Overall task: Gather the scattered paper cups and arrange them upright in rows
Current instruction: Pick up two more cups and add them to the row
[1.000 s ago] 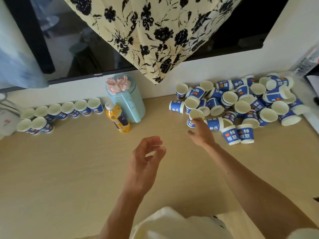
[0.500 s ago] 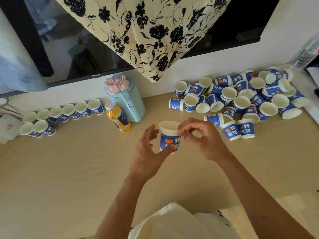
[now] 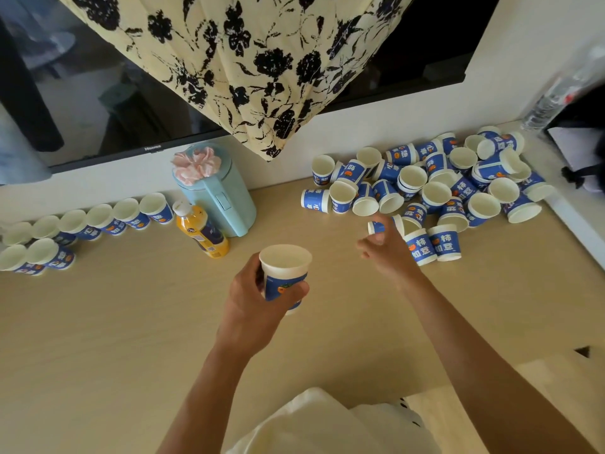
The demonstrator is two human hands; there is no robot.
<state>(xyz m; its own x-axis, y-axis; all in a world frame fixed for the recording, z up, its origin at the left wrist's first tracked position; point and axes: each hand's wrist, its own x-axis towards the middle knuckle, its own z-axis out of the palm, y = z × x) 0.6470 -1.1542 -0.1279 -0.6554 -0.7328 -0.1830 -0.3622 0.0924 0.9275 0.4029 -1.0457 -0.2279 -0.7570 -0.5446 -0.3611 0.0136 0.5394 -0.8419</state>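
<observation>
My left hand (image 3: 252, 299) grips one blue-and-white paper cup (image 3: 285, 273) upright above the middle of the wooden table (image 3: 114, 322). My right hand (image 3: 384, 257) is stretched out to the right with loosely bent fingers. Its fingertips are at a cup lying on its side (image 3: 375, 227) at the near edge of the scattered pile of cups (image 3: 435, 188). Motion blur hides whether they touch it. Two cups (image 3: 433, 245) stand upside down just right of that hand. At the far left, two rows of upright cups (image 3: 88, 221) line the wall.
A pale blue kettle (image 3: 217, 198) with a pink bow and an orange drink bottle (image 3: 201, 232) stand between the rows and the pile. A television (image 3: 98, 93) and a floral cloth (image 3: 262, 60) hang behind. A white ledge (image 3: 576, 224) borders the table's right side.
My right hand picked a cup from the pile and passed it to my left hand at the middle. The left hand now holds it alone, and the right hand has gone back to the pile.
</observation>
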